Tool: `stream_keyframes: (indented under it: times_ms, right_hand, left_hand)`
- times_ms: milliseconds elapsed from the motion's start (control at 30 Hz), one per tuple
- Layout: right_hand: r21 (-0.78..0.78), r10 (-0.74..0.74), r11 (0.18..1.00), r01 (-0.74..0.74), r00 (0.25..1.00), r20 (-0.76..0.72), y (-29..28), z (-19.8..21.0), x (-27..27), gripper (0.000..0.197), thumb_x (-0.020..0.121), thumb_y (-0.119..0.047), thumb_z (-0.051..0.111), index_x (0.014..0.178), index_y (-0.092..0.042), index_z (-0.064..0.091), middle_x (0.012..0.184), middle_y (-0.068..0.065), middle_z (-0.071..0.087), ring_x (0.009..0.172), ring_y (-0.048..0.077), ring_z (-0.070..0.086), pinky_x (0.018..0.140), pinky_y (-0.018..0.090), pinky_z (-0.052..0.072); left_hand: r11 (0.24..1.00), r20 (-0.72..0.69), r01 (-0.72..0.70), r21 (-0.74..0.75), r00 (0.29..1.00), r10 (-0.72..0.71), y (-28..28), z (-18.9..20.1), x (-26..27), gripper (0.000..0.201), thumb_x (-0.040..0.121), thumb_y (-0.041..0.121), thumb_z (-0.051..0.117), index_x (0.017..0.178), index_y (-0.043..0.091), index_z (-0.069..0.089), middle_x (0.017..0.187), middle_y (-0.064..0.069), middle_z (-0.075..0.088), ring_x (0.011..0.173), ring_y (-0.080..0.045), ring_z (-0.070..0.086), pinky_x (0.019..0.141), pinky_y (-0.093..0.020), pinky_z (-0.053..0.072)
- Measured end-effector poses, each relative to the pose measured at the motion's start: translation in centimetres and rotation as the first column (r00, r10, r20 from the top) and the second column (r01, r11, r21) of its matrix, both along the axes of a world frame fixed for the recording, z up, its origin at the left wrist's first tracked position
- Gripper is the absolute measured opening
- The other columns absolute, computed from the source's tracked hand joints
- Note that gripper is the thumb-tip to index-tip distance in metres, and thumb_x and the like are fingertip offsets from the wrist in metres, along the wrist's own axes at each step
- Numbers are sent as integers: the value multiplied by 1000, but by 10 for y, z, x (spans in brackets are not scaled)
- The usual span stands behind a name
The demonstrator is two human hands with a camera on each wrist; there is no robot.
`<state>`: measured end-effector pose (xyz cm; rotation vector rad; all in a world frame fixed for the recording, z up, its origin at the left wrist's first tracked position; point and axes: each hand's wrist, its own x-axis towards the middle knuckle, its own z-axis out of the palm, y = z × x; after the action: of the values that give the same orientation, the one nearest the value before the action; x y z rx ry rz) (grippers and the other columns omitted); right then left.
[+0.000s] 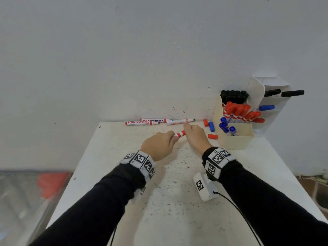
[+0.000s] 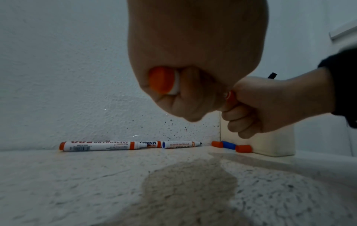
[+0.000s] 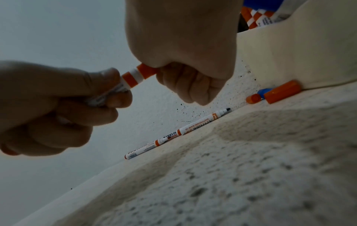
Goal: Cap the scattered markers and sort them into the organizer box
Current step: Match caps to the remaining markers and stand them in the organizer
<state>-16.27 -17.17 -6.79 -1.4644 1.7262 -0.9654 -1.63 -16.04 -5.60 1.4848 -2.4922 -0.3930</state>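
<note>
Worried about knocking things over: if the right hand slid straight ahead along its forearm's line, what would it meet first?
Probably the uncapped white marker with the dark tip lying by the wall, just beyond the right hand. Depth is unclear, and the hand is raised, so it might pass above it and reach the wall.

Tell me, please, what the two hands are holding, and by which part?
One red whiteboard marker: the left hand grips its barrel, the right hand grips its capped end.
</note>
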Motion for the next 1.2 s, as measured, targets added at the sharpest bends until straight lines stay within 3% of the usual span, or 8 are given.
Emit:
stream_keyframes:
  times_ms: [167,333,533,667,767,867,1033,1200]
  right_hand:
    - [-133,24,991,-11,995,97,13,1,4,46,99,-24,32,53,-18,32,52,-1,30,50,14,29,54,29,24]
    - [-208,113,974,-92,989,95,14,9,2,46,100,-23,32,54,-18,30,51,-2,27,48,12,27,52,28,24]
    - [-274,118,956,-107,993,24,6,22,-1,35,95,-30,46,64,-14,41,57,-2,39,53,10,34,53,23,30]
    - [-382,51,924,-23,997,64,0,40,-8,19,88,-28,60,76,-18,51,70,1,59,55,4,52,56,14,41]
    - [-489,-43,868,80,995,87,0,63,-18,15,87,-22,64,97,-14,56,78,-13,56,61,-7,56,60,5,43]
    - [-636,-131,758,147,989,73,2,87,-35,17,89,-15,60,104,-6,58,85,-10,58,65,-12,57,64,2,43]
    - [-776,-307,599,195,952,2,4,116,-74,16,94,-10,50,105,-1,58,81,-5,56,61,-14,54,61,-1,41]
    - [-788,-390,585,193,919,-64,-1,107,-115,19,93,-8,48,107,-1,59,97,9,63,85,14,58,78,9,44]
  left_hand:
    - [947,-203,60,316,979,6,5,9,-2,38,101,37,28,71,17,40,60,3,41,50,-14,37,48,-24,32]
    - [714,-451,157,682,859,242,9,12,-5,45,98,49,28,65,19,33,51,5,25,35,-8,16,37,-12,14]
    - [876,-407,77,477,902,143,-9,12,-6,42,97,49,29,76,18,48,63,3,48,47,-9,42,43,-18,34]
    - [939,-316,-62,337,933,175,-35,8,8,52,100,43,20,115,14,60,113,-7,62,100,-19,57,90,-32,43]
    - [935,51,-294,197,956,290,-62,-6,27,42,99,28,35,137,12,43,145,-10,38,131,-26,39,109,-40,32]
    - [917,294,-390,85,889,351,-74,-17,40,47,96,22,38,142,13,30,151,-6,25,138,-26,27,111,-43,27]
    - [923,372,-383,-29,854,365,-88,-28,46,46,95,18,39,140,15,31,145,-4,34,132,-24,35,108,-42,32]
    - [908,342,-407,-105,842,417,-93,-33,42,36,95,13,40,131,17,42,127,-6,45,119,-24,43,98,-39,43]
